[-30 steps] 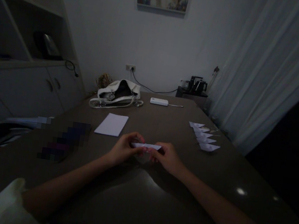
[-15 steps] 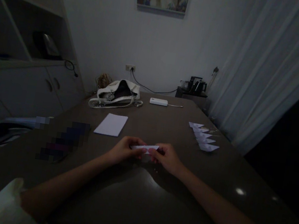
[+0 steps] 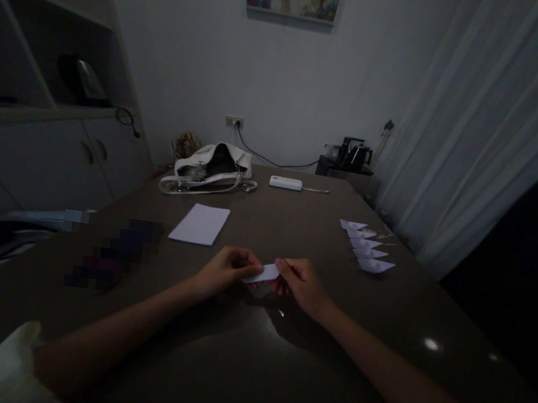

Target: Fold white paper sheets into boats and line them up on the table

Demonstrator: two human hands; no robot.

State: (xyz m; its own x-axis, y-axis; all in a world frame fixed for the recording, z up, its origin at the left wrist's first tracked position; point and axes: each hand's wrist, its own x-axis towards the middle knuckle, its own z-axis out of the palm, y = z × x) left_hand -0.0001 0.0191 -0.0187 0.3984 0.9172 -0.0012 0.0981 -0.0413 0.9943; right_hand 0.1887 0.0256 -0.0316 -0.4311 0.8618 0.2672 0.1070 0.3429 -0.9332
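A small piece of folded white paper point(image 3: 264, 273) is held between my two hands, just above the dark table point(image 3: 244, 366). My left hand point(image 3: 228, 269) pinches its left end between thumb and fingers. At the upper right end, my right hand point(image 3: 302, 282) grips it with the thumb on top and fingers curled beneath. Parts of the paper's ends are covered by my fingers. Beyond my left hand lies a stack of white paper sheets point(image 3: 199, 224). To the right, several folded white paper boats point(image 3: 374, 266) stand in a row.
A white bag point(image 3: 213, 169) with a strap lies at the back left of the table. A white power bank point(image 3: 286, 183) with a short cable is at the far edge. Blurred-out dark items point(image 3: 119, 253) lie to the left, and a curtain point(image 3: 431, 131) hangs at right.
The folded paper has turned in my hands: a narrow strip before, it now shows a broader flat face tilted up to the right. My right thumb has shifted up to its upper corner.
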